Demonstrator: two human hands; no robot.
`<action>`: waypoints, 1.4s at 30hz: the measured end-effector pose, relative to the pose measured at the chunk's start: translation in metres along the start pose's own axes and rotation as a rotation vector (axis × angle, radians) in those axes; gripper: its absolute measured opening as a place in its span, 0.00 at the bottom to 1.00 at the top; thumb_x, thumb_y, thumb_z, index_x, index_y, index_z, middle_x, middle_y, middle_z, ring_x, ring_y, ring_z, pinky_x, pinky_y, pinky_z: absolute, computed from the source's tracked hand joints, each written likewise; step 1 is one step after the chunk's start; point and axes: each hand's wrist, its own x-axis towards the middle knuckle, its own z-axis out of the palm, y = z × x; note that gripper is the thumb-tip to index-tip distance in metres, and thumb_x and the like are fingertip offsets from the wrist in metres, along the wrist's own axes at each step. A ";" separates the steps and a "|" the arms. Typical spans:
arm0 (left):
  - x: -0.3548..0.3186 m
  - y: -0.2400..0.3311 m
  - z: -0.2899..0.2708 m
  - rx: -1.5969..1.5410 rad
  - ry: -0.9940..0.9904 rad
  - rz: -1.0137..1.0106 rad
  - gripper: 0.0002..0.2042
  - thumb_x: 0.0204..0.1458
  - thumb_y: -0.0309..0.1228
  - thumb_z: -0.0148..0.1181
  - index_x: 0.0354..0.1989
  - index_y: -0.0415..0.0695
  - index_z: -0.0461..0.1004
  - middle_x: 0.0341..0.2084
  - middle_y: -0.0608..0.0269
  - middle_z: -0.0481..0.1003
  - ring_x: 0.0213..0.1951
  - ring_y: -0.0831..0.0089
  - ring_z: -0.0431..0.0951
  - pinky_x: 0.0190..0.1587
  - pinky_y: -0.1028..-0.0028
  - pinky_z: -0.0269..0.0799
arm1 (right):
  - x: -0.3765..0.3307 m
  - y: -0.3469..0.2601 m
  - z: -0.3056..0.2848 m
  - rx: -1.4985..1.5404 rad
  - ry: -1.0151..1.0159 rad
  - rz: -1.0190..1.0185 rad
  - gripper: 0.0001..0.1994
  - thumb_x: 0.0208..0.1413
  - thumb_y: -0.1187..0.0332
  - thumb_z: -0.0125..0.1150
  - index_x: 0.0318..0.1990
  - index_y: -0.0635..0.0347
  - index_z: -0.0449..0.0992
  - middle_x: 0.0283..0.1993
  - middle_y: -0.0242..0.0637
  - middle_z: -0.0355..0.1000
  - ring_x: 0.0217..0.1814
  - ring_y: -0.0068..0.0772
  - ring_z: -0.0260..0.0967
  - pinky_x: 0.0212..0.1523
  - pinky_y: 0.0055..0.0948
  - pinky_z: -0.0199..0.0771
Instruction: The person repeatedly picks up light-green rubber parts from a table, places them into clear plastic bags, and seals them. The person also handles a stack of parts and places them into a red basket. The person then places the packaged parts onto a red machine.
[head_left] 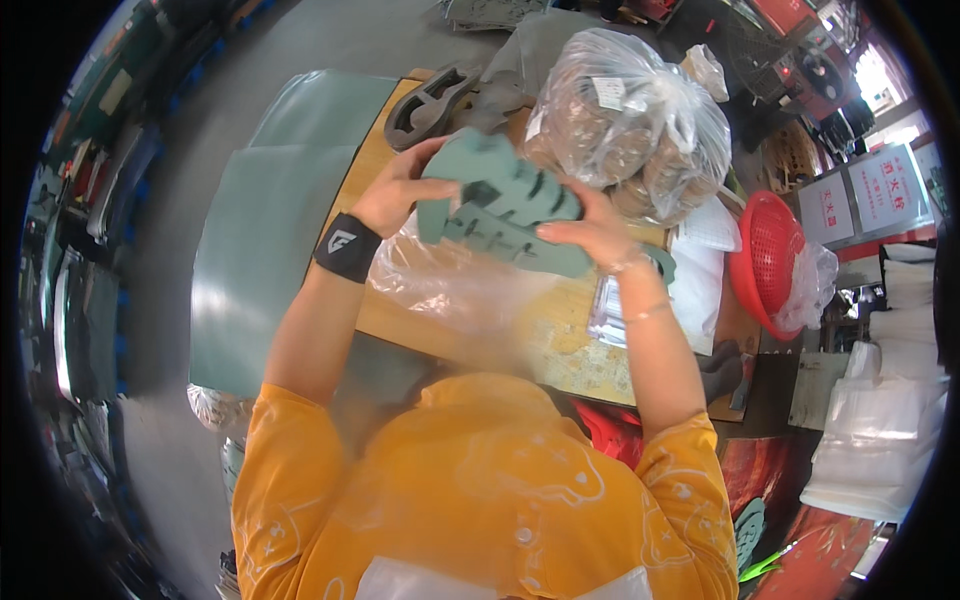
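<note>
In the head view, the left hand [400,190] pinches the green pieces [515,193] at their left side, its thumb on the near face, while the right hand [603,232] pinches their right side between thumb and fingers. The pieces are above the table [575,355] and clear film [435,275], near a stuffed bag [610,110].

Grey-green slotted pieces [527,205], overlapping, tilted, held aloft.

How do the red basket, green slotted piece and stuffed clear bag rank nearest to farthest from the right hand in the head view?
1. Green slotted piece: touching the right hand.
2. Stuffed clear bag: just beyond.
3. Red basket: farther right.
</note>
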 end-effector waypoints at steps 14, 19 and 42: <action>0.001 -0.186 -0.100 0.239 0.286 -0.646 0.29 0.47 0.39 0.64 0.55 0.34 0.66 0.45 0.52 0.74 0.46 0.65 0.75 0.48 0.70 0.71 | 0.053 0.194 0.066 0.018 0.042 0.417 0.39 0.42 0.59 0.68 0.62 0.68 0.59 0.59 0.49 0.64 0.60 0.42 0.62 0.59 0.32 0.60; -0.009 -0.235 -0.099 1.042 0.439 -0.361 0.33 0.45 0.45 0.63 0.55 0.34 0.65 0.50 0.43 0.70 0.53 0.53 0.70 0.55 0.62 0.64 | 0.044 0.197 0.088 -0.634 0.306 0.168 0.31 0.41 0.61 0.69 0.53 0.64 0.65 0.52 0.51 0.65 0.57 0.52 0.59 0.59 0.43 0.59; -0.020 -0.112 0.027 0.489 0.371 0.007 0.14 0.57 0.23 0.51 0.51 0.34 0.69 0.46 0.58 0.73 0.48 0.73 0.72 0.53 0.74 0.65 | -0.145 0.238 -0.140 -0.563 1.196 0.527 0.29 0.41 0.66 0.67 0.55 0.62 0.67 0.40 0.40 0.72 0.42 0.38 0.68 0.46 0.31 0.67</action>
